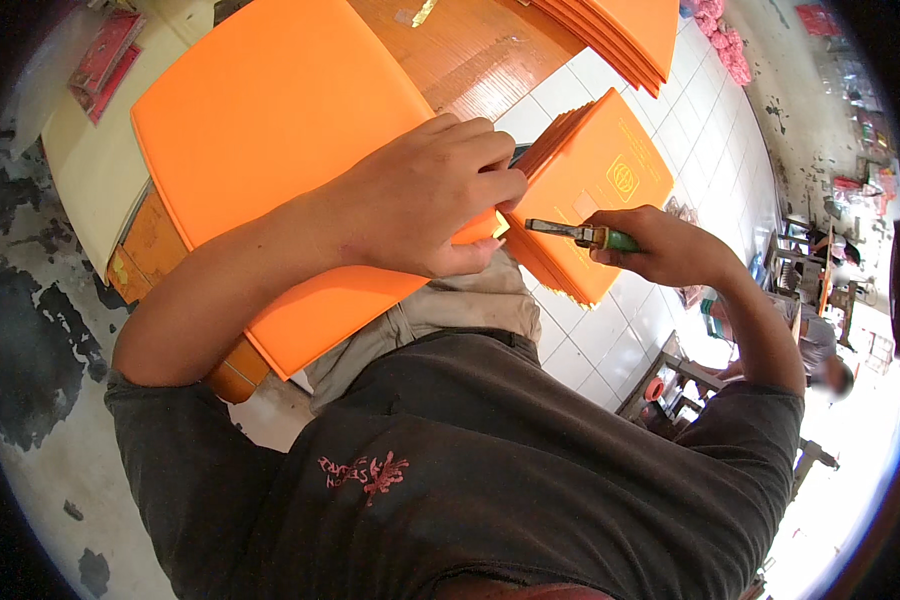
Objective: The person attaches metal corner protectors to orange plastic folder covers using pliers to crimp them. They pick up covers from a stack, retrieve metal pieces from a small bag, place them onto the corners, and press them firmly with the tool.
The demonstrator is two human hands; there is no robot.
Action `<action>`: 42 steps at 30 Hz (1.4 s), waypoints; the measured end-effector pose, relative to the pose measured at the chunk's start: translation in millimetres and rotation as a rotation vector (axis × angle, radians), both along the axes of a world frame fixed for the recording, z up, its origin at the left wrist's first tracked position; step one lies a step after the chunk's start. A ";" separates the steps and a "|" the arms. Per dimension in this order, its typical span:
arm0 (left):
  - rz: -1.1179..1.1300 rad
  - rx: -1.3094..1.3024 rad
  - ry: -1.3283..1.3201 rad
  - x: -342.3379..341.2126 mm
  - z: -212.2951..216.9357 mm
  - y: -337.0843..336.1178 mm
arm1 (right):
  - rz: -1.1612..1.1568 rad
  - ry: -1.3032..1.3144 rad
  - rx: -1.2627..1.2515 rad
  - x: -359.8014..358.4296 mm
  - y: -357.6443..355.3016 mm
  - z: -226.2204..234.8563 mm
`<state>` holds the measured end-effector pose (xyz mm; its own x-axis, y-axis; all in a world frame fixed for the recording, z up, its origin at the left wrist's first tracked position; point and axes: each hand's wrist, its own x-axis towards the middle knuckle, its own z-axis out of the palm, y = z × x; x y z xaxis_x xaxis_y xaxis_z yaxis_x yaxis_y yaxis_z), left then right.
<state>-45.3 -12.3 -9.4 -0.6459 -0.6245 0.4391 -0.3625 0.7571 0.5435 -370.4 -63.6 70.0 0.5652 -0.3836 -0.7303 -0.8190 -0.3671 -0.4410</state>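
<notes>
A large flat orange folder (270, 120) lies across a wooden table edge and over my lap. My left hand (420, 195) reaches over it, fingers curled and thumb bent round its right corner. A small shiny yellow-gold piece (502, 225) shows at that corner, just beside my fingertips. My right hand (665, 245) is closed on pliers (560, 229) with metal jaws and a green handle. The jaws point left toward the corner and are a little apart from it. Behind them stands a stack of orange folders (625, 150) with gold printing and gold bits along the lower edge.
The brown wooden table (470, 60) carries another pile of orange folders (620, 35) at the far right. A pale sheet (80, 160) and red packets (105, 65) are at the left. White floor tiles (595, 350) extend right, toward benches and a seated person (820, 345).
</notes>
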 end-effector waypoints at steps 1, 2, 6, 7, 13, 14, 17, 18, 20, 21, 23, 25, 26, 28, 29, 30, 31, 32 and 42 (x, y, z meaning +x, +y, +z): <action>-0.002 0.005 -0.002 0.5 0.7 -0.6 | -0.042 -0.027 -0.010 -6.1 2.8 -1.5; -0.004 0.010 -0.003 0.6 1.1 -0.9 | -0.084 -0.054 -0.020 -12.5 6.5 -5.3; 0.009 0.014 -0.008 -1.4 0.8 -1.3 | -0.344 -0.299 0.137 -22.9 22.6 -31.9; 0.009 0.005 -0.003 -2.1 0.0 -1.0 | -0.390 -0.326 0.151 -23.1 28.3 -37.6; 0.010 -0.002 -0.037 -1.8 1.2 -0.6 | -0.611 -0.500 0.247 -17.7 57.4 -57.9; 0.012 0.000 -0.040 -1.8 1.4 -0.7 | -0.635 -0.513 0.264 -19.1 58.9 -60.6; 0.010 -0.005 -0.042 -2.9 1.8 -1.0 | -0.768 -0.515 0.282 -22.4 65.8 -62.6; 0.011 -0.005 -0.042 -3.1 2.4 -0.8 | -0.789 -0.521 0.270 -23.4 67.6 -63.5; 0.013 -0.004 -0.042 -3.7 3.5 -0.1 | -0.830 -0.530 0.246 -25.7 70.2 -65.4; 0.017 -0.004 -0.045 -3.6 3.6 0.1 | -0.763 -0.517 0.162 -26.5 70.5 -65.4; 0.026 -0.006 -0.049 -3.3 3.9 0.4 | -0.624 -0.485 -0.008 -27.8 70.4 -63.8; 0.025 -0.012 -0.043 -2.7 3.7 -0.1 | -0.612 -0.505 -0.010 -28.2 71.1 -66.0; 0.024 -0.015 -0.040 -2.5 3.6 -0.7 | -0.606 -0.515 -0.013 -28.5 71.2 -66.6; 0.018 -0.016 -0.030 -2.2 2.8 -2.4 | -0.534 -0.419 -0.010 -27.3 66.9 -60.8; 0.014 -0.017 -0.028 -1.7 3.4 -3.3 | -0.499 -0.374 -0.009 -26.4 64.9 -57.6; 0.013 -0.011 -0.023 -1.3 5.2 -3.0 | -0.496 -0.361 -0.013 -24.9 64.4 -55.8; 0.008 -0.007 -0.020 -1.1 7.8 -2.5 | -0.497 -0.349 -0.017 -22.8 64.5 -55.0; 0.003 -0.002 -0.017 -1.0 9.9 -2.2 | -0.498 -0.338 -0.021 -21.5 64.8 -55.1; -0.005 0.011 -0.054 -0.8 14.4 -1.9 | -0.601 -0.373 0.022 -31.8 76.2 -69.2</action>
<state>-46.1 -14.2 5.0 -0.6716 -0.6259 0.3965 -0.3882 0.7531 0.5312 -402.2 12.5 0.7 0.4743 -0.6949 -0.5405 -0.6698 0.1135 -0.7338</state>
